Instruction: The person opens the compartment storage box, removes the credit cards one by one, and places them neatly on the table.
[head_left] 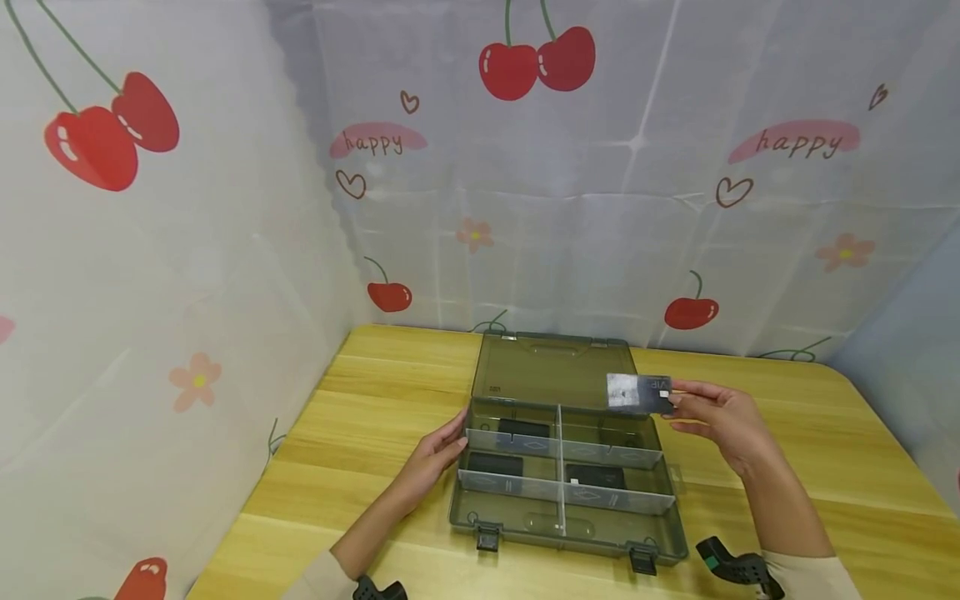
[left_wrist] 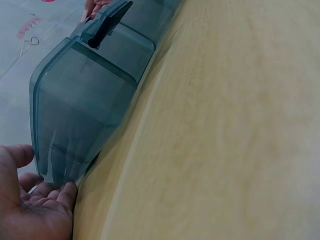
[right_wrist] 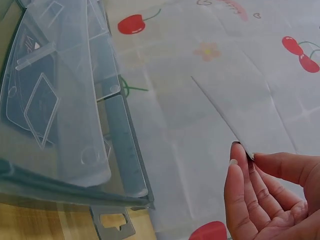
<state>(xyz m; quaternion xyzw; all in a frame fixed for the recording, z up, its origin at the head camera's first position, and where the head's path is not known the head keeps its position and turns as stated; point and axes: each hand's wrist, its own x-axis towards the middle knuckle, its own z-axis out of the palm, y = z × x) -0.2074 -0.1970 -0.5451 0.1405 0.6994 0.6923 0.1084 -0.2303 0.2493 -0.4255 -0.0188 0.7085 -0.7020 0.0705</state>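
An olive-green see-through compartment box stands on the table with its lid folded back. My left hand grips the box's left side, thumb near the rim; the left wrist view shows that hand at the box's corner. Above the box's back right part, my right hand pinches a dark card marked VIP. Edge-on, the card looks like a thin line in the right wrist view. Dark cards lie in the back left, middle left and middle right compartments.
Clear dividers split the box into several compartments. Two latches hang at its front edge. The wooden table meets a cherry-print curtain at the back and left.
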